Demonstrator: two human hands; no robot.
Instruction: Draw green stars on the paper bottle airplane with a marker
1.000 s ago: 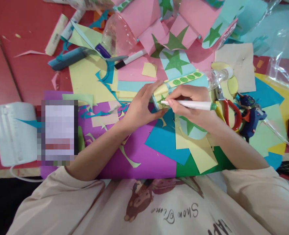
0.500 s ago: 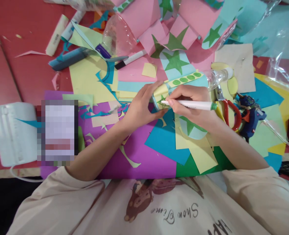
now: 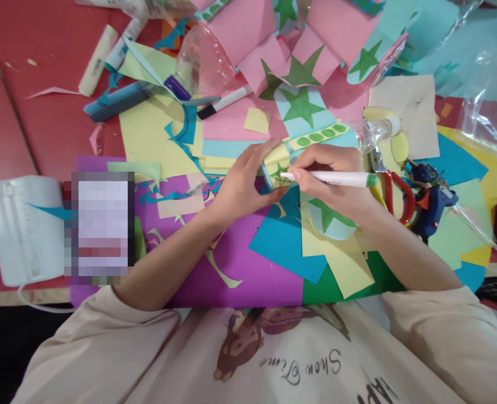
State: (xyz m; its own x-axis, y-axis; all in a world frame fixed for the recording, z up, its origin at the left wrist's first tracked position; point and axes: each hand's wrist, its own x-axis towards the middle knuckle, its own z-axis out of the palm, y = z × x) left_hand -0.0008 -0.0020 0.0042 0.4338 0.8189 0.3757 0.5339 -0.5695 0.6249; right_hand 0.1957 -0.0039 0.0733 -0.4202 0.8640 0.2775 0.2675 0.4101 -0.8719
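Pinched in the fingers of my right hand [image 3: 330, 174] is a white marker [image 3: 345, 178] with a green end, its tip on a green star [image 3: 281, 173] drawn on pale yellow paper. That paper wraps the end of a clear plastic bottle [image 3: 374, 134], which lies on its side and also carries light blue paper and a strip of green dots [image 3: 322, 135]. My left hand [image 3: 248, 182] grips the wrapped end of the bottle, thumb on the near side and fingers on the far side. Below my right hand lies a light blue paper with a green star [image 3: 330, 216].
Red-handled scissors [image 3: 400, 196] and a dark blue glue gun [image 3: 433, 210] lie right of my right hand. Pink papers with green stars [image 3: 302, 67] stand at the back. Markers [image 3: 99, 60] and a white case [image 3: 27, 230] are at left. Paper scraps cover the purple sheet [image 3: 240, 258].
The marker and my right fingers have shifted very slightly to the right over the star, and the marker's angle differs a little. My left hand and the bottle stay in place.
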